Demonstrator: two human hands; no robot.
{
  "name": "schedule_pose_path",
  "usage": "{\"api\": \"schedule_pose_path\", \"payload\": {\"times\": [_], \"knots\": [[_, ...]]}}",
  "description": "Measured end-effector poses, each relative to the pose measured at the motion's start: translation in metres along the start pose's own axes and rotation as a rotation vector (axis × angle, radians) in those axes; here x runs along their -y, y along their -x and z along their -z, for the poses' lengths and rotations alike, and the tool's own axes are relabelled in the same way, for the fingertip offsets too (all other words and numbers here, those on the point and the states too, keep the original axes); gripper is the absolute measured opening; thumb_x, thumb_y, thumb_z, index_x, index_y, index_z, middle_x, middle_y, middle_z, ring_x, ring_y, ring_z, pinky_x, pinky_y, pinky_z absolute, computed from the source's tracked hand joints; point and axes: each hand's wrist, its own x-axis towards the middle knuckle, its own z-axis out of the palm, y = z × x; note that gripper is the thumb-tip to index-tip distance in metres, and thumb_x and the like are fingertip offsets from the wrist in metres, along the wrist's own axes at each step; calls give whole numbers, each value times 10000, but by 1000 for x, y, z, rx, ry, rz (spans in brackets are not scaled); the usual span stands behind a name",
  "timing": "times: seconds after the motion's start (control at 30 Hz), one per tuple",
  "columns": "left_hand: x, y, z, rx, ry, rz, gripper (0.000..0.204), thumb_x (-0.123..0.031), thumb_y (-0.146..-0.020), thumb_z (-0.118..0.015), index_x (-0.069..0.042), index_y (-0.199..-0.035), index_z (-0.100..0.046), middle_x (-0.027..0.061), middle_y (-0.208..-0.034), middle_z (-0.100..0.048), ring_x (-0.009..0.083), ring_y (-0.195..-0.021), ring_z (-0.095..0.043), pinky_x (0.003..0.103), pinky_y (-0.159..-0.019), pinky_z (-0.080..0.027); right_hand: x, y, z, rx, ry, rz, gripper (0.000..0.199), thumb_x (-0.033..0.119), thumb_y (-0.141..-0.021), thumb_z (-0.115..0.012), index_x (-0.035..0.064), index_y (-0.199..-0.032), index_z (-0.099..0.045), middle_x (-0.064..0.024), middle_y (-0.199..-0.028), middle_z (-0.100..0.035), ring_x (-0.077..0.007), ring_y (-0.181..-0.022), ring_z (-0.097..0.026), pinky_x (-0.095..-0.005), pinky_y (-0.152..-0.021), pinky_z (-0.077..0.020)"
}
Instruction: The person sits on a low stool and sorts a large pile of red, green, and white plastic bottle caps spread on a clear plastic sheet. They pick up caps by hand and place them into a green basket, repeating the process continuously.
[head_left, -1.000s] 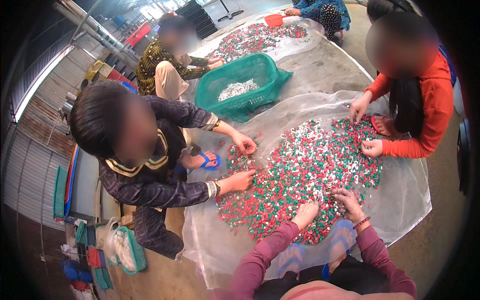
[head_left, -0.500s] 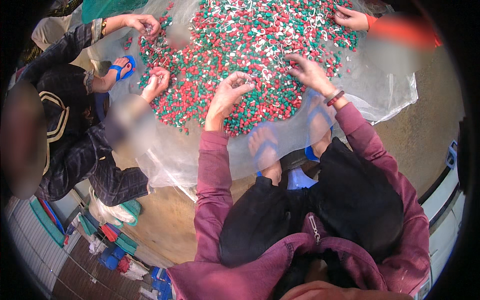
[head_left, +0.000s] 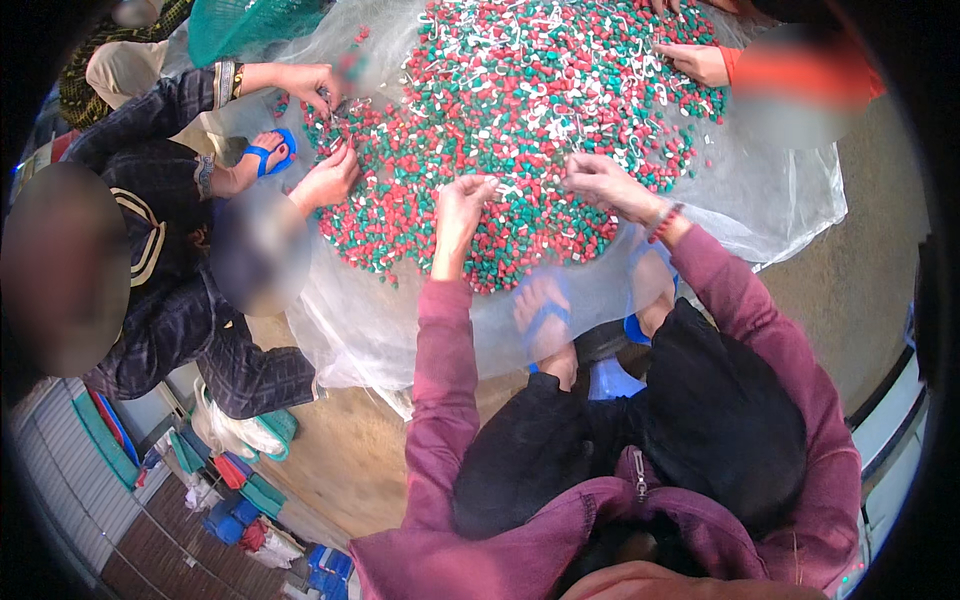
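Observation:
A wide heap of small red, green and white pieces (head_left: 540, 225) lies on a translucent mesh sheet (head_left: 360, 340), with white hook-shaped pieces (head_left: 560, 130) mixed in, mostly toward the far side. My left hand (head_left: 463, 208) is over the near part of the heap, its thumb and fingertips pinched together. A pale bit shows at those fingertips, too small to name. To its right, my right hand (head_left: 612, 188) points inward with fingers and thumb closed together. Whatever it may hold cannot be made out. A gap over the pieces separates my two hands.
At the left, a person's two hands (head_left: 328, 180) work at the heap's edge. Another person's hand (head_left: 698, 64) reaches in from the far right. A green basket (head_left: 235, 30) stands at the far left. My sandalled feet (head_left: 545, 310) are under the sheet's near edge.
My right hand's fingers, spread before, have closed together. My left hand has turned more upright, still pinched. The left person's hands have come closer together over the heap.

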Motion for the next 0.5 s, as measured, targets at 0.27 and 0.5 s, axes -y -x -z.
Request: {"api": "schedule_pose_path", "payload": {"times": [0.27, 0.5], "knots": [[-59, 26, -14, 284, 481, 66, 119, -170, -898, -687, -61, -947, -690, -26, -788, -679, -16, -454, -352, 168, -406, -222, 26, 22, -8, 353, -1012, -37, 321, 288, -949, -566, 47, -1161, -565, -198, -1215, -597, -317, -1056, -628, -425, -908, -531], [-72, 32, -26, -5, 106, -187, 137, -124, -880, -700, -7, -951, -704, 10, -838, -704, 64, -724, -612, 235, -631, -483, 43, 17, -26, 161, -881, -46, 246, 136, -935, -616, -24, -1121, -617, -136, -1032, -676, -205, -961, -668, -298, -856, -555]]}}
